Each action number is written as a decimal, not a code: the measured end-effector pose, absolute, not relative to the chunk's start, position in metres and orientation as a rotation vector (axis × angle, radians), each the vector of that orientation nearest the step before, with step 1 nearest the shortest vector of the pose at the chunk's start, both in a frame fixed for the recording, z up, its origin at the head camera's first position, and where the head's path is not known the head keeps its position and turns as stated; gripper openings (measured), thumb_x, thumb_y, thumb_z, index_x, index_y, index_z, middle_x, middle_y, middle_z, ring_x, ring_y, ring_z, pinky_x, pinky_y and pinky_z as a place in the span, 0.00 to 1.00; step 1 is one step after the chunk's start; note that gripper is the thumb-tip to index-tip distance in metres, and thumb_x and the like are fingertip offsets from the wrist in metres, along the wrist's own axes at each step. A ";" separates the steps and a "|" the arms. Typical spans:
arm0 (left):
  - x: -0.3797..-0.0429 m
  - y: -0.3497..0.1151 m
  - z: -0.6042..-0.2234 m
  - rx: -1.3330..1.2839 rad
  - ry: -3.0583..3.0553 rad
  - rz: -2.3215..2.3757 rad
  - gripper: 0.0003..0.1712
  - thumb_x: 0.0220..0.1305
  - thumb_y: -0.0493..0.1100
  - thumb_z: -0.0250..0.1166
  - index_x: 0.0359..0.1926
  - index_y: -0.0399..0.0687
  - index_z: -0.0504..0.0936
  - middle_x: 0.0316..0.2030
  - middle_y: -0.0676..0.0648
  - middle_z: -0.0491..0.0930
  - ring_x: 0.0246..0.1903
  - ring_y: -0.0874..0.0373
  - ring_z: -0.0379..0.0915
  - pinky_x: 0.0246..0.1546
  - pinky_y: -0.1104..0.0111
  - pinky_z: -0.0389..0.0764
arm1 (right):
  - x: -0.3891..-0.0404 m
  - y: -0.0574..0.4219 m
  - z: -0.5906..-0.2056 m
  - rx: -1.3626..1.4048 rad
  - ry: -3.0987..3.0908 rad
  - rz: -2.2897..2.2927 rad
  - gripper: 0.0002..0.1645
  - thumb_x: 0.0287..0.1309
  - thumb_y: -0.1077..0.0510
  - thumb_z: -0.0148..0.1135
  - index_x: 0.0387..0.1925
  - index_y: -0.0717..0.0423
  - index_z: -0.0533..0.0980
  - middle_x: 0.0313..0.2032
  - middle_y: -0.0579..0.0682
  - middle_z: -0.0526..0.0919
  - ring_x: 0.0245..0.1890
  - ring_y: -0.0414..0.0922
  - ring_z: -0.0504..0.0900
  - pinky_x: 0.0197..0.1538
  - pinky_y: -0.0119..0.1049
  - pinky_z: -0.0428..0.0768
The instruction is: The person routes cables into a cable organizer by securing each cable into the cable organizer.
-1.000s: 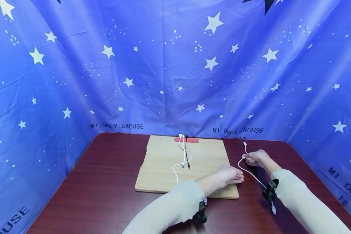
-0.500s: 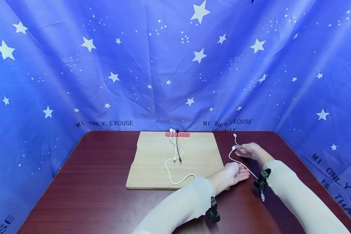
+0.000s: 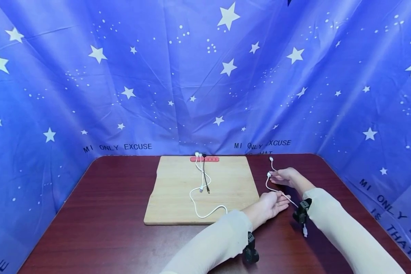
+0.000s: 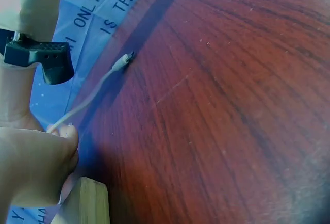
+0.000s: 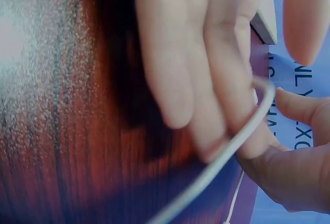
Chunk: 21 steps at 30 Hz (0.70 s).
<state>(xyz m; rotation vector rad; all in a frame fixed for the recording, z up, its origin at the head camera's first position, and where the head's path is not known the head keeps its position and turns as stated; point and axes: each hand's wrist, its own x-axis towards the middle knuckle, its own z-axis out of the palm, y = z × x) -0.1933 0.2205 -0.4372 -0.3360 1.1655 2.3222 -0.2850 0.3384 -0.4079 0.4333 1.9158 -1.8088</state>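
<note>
Head: held cable (image 3: 274,190) beyond board edge (image 3: 252,179)

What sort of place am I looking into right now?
Probably a makeshift recording booth: star-printed cloth hangs on three sides of a dark red table, and a black camera-like device is worn at each wrist. Nothing beyond the cloth is visible.

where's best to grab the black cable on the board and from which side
Probably by its loose plug, pinched from above and the right: that end of the black cable lies free on the board, a white plug lies just to its left, and the far end sits at the red holder.
</note>
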 end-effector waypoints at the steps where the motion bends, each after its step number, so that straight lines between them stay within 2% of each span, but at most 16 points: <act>1: -0.192 0.220 -0.437 -0.342 1.175 2.325 0.14 0.72 0.32 0.46 0.50 0.25 0.74 0.55 0.24 0.77 0.61 0.35 0.73 0.68 0.48 0.72 | -0.285 0.338 -0.408 0.425 1.914 -1.808 0.07 0.66 0.68 0.53 0.31 0.59 0.73 0.23 0.43 0.85 0.28 0.35 0.84 0.43 0.25 0.86; 4: -0.188 0.218 -0.435 -0.359 1.221 2.338 0.11 0.70 0.29 0.49 0.45 0.26 0.76 0.52 0.24 0.79 0.57 0.35 0.77 0.63 0.48 0.77 | -0.286 0.338 -0.408 0.416 1.937 -1.786 0.09 0.68 0.69 0.49 0.32 0.61 0.74 0.23 0.43 0.84 0.27 0.34 0.84 0.41 0.26 0.87; 6: -0.185 0.217 -0.434 -0.348 1.273 2.334 0.11 0.68 0.27 0.49 0.44 0.26 0.77 0.50 0.23 0.80 0.54 0.34 0.79 0.59 0.48 0.80 | -0.284 0.337 -0.407 0.403 1.966 -1.748 0.08 0.68 0.69 0.47 0.39 0.66 0.75 0.23 0.43 0.83 0.26 0.34 0.83 0.40 0.26 0.87; 7: -0.184 0.216 -0.433 -0.339 1.299 2.329 0.11 0.66 0.25 0.49 0.44 0.26 0.77 0.49 0.23 0.80 0.53 0.34 0.80 0.58 0.47 0.81 | -0.292 0.345 -0.417 0.353 1.913 -1.754 0.07 0.67 0.68 0.52 0.39 0.67 0.76 0.24 0.43 0.85 0.27 0.35 0.84 0.41 0.27 0.87; 11: -0.180 0.212 -0.430 -0.287 1.410 2.288 0.15 0.61 0.22 0.48 0.43 0.25 0.79 0.46 0.23 0.81 0.49 0.35 0.82 0.53 0.48 0.83 | -0.284 0.341 -0.415 0.291 1.920 -1.708 0.08 0.68 0.67 0.52 0.41 0.66 0.77 0.25 0.42 0.85 0.28 0.34 0.85 0.41 0.26 0.86; 13: -0.179 0.209 -0.430 -0.267 1.443 2.266 0.15 0.60 0.22 0.48 0.44 0.25 0.79 0.45 0.23 0.82 0.48 0.35 0.82 0.52 0.48 0.84 | -0.280 0.338 -0.415 0.232 1.915 -1.697 0.11 0.68 0.66 0.51 0.34 0.59 0.80 0.26 0.41 0.86 0.29 0.34 0.86 0.40 0.25 0.86; 14: -0.178 0.208 -0.430 -0.260 1.455 2.253 0.15 0.60 0.22 0.49 0.44 0.25 0.79 0.45 0.24 0.82 0.48 0.35 0.82 0.52 0.48 0.84 | -0.268 0.329 -0.405 0.256 1.976 -1.671 0.15 0.70 0.67 0.47 0.34 0.58 0.80 0.25 0.40 0.85 0.28 0.33 0.85 0.39 0.25 0.85; 16: -0.177 0.205 -0.431 -0.246 1.460 2.232 0.16 0.60 0.23 0.49 0.44 0.26 0.80 0.44 0.24 0.83 0.49 0.35 0.82 0.52 0.49 0.84 | -0.265 0.327 -0.406 0.240 1.990 -1.667 0.19 0.70 0.66 0.48 0.30 0.51 0.82 0.25 0.39 0.86 0.28 0.32 0.84 0.39 0.24 0.84; 21: -0.175 0.200 -0.434 -0.239 1.440 2.195 0.16 0.61 0.23 0.51 0.46 0.27 0.81 0.44 0.26 0.83 0.50 0.35 0.81 0.54 0.48 0.83 | -0.270 0.322 -0.413 0.390 1.791 -1.814 0.17 0.68 0.67 0.52 0.23 0.53 0.78 0.22 0.42 0.85 0.26 0.33 0.83 0.37 0.23 0.84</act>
